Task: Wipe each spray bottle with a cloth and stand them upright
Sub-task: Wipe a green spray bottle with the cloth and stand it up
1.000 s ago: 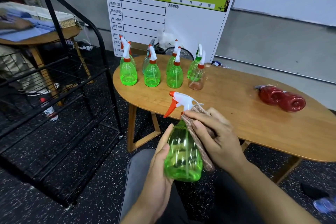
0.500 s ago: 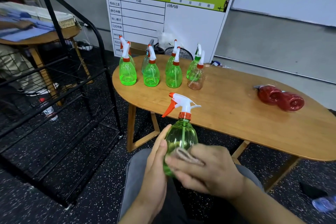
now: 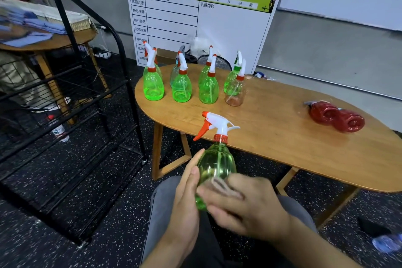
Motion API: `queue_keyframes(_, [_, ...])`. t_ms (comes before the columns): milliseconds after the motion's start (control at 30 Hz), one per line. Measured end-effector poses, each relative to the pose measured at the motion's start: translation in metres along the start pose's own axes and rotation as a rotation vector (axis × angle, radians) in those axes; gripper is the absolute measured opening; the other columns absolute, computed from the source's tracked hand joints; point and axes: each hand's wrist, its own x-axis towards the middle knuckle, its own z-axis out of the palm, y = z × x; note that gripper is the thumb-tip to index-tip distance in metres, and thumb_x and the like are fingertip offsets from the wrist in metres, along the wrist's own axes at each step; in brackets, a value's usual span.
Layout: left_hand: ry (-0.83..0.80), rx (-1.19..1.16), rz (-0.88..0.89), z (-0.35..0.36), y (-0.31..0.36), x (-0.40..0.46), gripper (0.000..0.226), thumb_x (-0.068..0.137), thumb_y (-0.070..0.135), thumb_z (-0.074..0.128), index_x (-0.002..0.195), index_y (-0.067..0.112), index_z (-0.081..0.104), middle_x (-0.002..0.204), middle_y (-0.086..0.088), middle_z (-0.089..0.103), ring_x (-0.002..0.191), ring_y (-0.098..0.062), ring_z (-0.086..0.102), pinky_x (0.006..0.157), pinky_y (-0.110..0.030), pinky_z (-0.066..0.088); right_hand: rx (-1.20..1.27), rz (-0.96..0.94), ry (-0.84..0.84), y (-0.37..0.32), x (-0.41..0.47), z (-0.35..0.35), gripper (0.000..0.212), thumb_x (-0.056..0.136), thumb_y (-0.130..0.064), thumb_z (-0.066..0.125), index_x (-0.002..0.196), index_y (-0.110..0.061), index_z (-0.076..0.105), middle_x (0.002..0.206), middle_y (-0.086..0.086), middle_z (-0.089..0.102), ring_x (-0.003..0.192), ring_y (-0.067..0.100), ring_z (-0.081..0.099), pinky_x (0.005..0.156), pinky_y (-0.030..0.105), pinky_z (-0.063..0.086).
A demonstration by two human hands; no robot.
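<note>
Every spray bottle here looks empty. The green bottle (image 3: 216, 165) being wiped is see-through, with a white head, orange trigger and red collar, held upright above the lap, in front of the surface (image 3: 272, 128). The left hand (image 3: 187, 198) cups its side, fingers together; the right hand (image 3: 245, 204) presses a brownish cloth (image 3: 221, 185) flat against its lower body. Compared with a second ago, cloth and hand have slid down from the neck. Two red bottles (image 3: 336, 115) lie on their sides.

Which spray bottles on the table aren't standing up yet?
The two red bottles at the right end of the table lie on their sides, touching each other. All the green ones and the clear one stand upright.
</note>
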Motion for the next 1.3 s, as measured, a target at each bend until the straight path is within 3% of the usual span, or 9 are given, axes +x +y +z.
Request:
queue_keyframes(133, [-0.007, -0.017, 0.004, 0.0, 0.003, 0.0, 0.054, 0.103, 0.045, 0.039, 0.153, 0.026, 0.051, 0.137, -0.011, 0.07, 0.129, -0.029, 0.067, 0.105, -0.039, 0.056, -0.097, -0.167, -0.026, 0.001, 0.001, -0.011, 0.036, 0.097, -0.038, 0.069, 0.133, -0.031, 0.071, 0.088, -0.006, 0.056, 0.071, 0.008, 0.045, 0.058, 0.021, 0.038])
queue_keyframes(233, [-0.007, 0.022, 0.005, 0.002, 0.003, 0.0, 0.054, 0.102, 0.048, 0.041, 0.152, 0.032, 0.052, 0.137, -0.006, 0.071, 0.13, -0.026, 0.066, 0.107, -0.049, 0.052, -0.088, -0.036, 0.018, 0.016, 0.012, -0.01, 0.03, 0.104, -0.039, 0.058, 0.134, -0.035, 0.063, 0.087, -0.008, 0.054, 0.068, 0.004, 0.041, 0.054, 0.018, 0.04])
queue_keyframes(400, [-0.001, 0.041, 0.013, 0.004, 0.008, -0.002, 0.049, 0.106, 0.048, 0.046, 0.152, 0.032, 0.051, 0.142, -0.002, 0.068, 0.133, -0.023, 0.064, 0.114, -0.056, 0.046, -0.024, 0.338, 0.144, 0.036, 0.036, -0.013, 0.033, 0.107, -0.045, 0.049, 0.128, -0.034, 0.071, 0.083, -0.011, 0.048, 0.063, 0.0, 0.041, 0.047, 0.022, 0.04])
queue_keyframes(533, [0.02, 0.004, 0.001, 0.003, 0.009, -0.003, 0.047, 0.107, 0.047, 0.047, 0.151, 0.03, 0.054, 0.139, -0.005, 0.07, 0.13, -0.026, 0.066, 0.112, -0.057, 0.049, 0.053, 0.394, 0.182, 0.026, 0.035, -0.005, 0.033, 0.106, -0.043, 0.052, 0.128, -0.03, 0.073, 0.086, -0.016, 0.047, 0.064, 0.003, 0.047, 0.051, 0.02, 0.042])
queue_keyframes(733, [0.028, -0.016, -0.065, -0.002, 0.002, -0.001, 0.066, 0.101, 0.054, 0.045, 0.152, 0.013, 0.052, 0.132, -0.017, 0.072, 0.125, -0.033, 0.069, 0.108, -0.053, 0.052, -0.001, 0.026, 0.008, 0.001, 0.007, -0.005, 0.03, 0.101, -0.034, 0.065, 0.13, -0.033, 0.071, 0.082, -0.002, 0.062, 0.064, 0.009, 0.05, 0.051, 0.024, 0.046])
queue_keyframes(900, [0.009, -0.03, -0.029, 0.002, 0.006, -0.003, 0.059, 0.102, 0.054, 0.048, 0.151, 0.022, 0.052, 0.133, -0.013, 0.072, 0.125, -0.03, 0.069, 0.11, -0.051, 0.049, -0.072, -0.15, -0.04, 0.003, 0.003, -0.014, 0.031, 0.099, -0.036, 0.068, 0.129, -0.031, 0.074, 0.084, -0.007, 0.056, 0.068, 0.008, 0.046, 0.057, 0.02, 0.039])
queue_keyframes(967, [0.0, 0.002, -0.039, 0.001, 0.005, -0.002, 0.072, 0.094, 0.063, 0.054, 0.153, 0.021, 0.051, 0.135, -0.014, 0.071, 0.128, -0.032, 0.067, 0.112, -0.057, 0.048, -0.064, -0.089, -0.001, 0.013, 0.009, -0.014, 0.032, 0.1, -0.036, 0.065, 0.132, -0.034, 0.066, 0.082, -0.005, 0.059, 0.065, 0.007, 0.046, 0.053, 0.023, 0.043])
queue_keyframes(1100, [-0.02, 0.033, 0.023, 0.0, 0.008, -0.003, 0.061, 0.1, 0.053, 0.048, 0.154, 0.025, 0.049, 0.145, -0.009, 0.065, 0.136, -0.03, 0.061, 0.114, -0.062, 0.045, -0.053, 0.128, 0.121, 0.031, 0.027, -0.014, 0.029, 0.107, -0.041, 0.055, 0.134, -0.035, 0.064, 0.081, -0.003, 0.056, 0.061, 0.008, 0.049, 0.045, 0.029, 0.048])
queue_keyframes(1300, [-0.1, 0.035, 0.083, -0.004, 0.008, -0.006, 0.09, 0.079, 0.057, 0.085, 0.155, 0.03, 0.045, 0.144, -0.008, 0.066, 0.133, -0.029, 0.063, 0.104, -0.043, 0.057, -0.116, 0.236, 0.116, 0.041, 0.033, -0.019, 0.033, 0.106, -0.041, 0.054, 0.132, -0.03, 0.071, 0.087, -0.006, 0.047, 0.062, 0.008, 0.046, 0.043, 0.031, 0.047])
